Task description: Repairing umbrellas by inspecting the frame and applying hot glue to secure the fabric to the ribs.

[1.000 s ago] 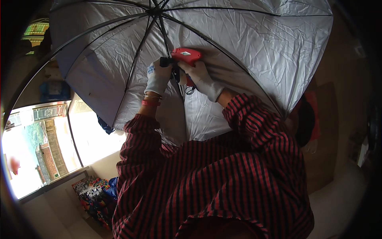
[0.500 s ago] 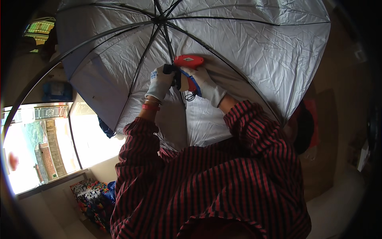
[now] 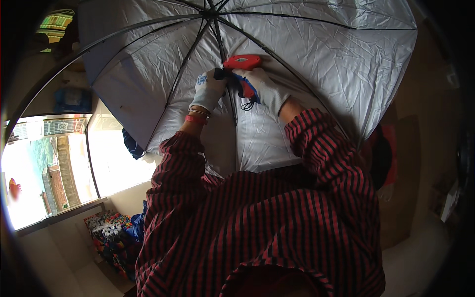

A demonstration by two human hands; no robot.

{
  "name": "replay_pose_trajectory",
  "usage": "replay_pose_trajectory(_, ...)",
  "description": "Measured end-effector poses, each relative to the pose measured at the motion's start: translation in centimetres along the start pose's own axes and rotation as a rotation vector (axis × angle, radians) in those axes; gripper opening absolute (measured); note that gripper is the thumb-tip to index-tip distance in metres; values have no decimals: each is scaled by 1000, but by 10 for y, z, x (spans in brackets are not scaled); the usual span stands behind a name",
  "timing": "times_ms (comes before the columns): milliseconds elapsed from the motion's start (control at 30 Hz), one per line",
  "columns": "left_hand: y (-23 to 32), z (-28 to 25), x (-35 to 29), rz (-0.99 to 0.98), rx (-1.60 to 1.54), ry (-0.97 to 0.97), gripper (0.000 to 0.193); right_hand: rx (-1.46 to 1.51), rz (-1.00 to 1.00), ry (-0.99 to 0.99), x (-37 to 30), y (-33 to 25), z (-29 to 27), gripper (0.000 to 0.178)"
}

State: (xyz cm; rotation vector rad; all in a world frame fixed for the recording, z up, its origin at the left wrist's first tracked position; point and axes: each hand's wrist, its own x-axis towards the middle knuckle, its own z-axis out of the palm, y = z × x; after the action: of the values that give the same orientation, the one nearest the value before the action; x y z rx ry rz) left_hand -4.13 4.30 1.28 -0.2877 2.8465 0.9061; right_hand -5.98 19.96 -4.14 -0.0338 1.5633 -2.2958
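An opened umbrella [image 3: 336, 59] with silver-grey cloth and black ribs spreads in front of me, its underside toward me. My right hand [image 3: 267, 89], in a white glove, is closed around the handle of a red and blue hand tool [image 3: 243, 62] with a dark cord loop hanging below it. The tool's red head lies close over the cloth, beside a black rib. My left hand [image 3: 210, 90], also gloved, is closed at a small black part next to that rib, right by the tool; what its fingers grip is hidden.
The black hub [image 3: 210, 14] where the ribs meet is above my hands. To the left is a bright window [image 3: 49, 168]. A heap of colourful bundles [image 3: 111, 237] lies at the lower left, and a blue package [image 3: 72, 100] sits beyond the umbrella's left edge.
The umbrella and both hands appear slightly higher and farther right in the view. A pale piece seen between my hands before is no longer visible. Both hands keep their hold.
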Motion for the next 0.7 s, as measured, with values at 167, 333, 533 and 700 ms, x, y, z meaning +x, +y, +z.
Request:
replay_pose_trajectory(167,-24,1,-7,-39,-88,-10,19,168,208,85,-61,-5,11,22)
replay_pose_trajectory(333,-24,19,-46,-53,-316,152,25,-45,290,304,-124,55,23,32)
replay_pose_trajectory(533,-29,30,-67,-49,-147,48,25,-81,378,302,-163,57,44,32)
replay_pose_trajectory(700,-44,39,-62,-43,-20,33,29,-91,411,294,-166,69,50,29)
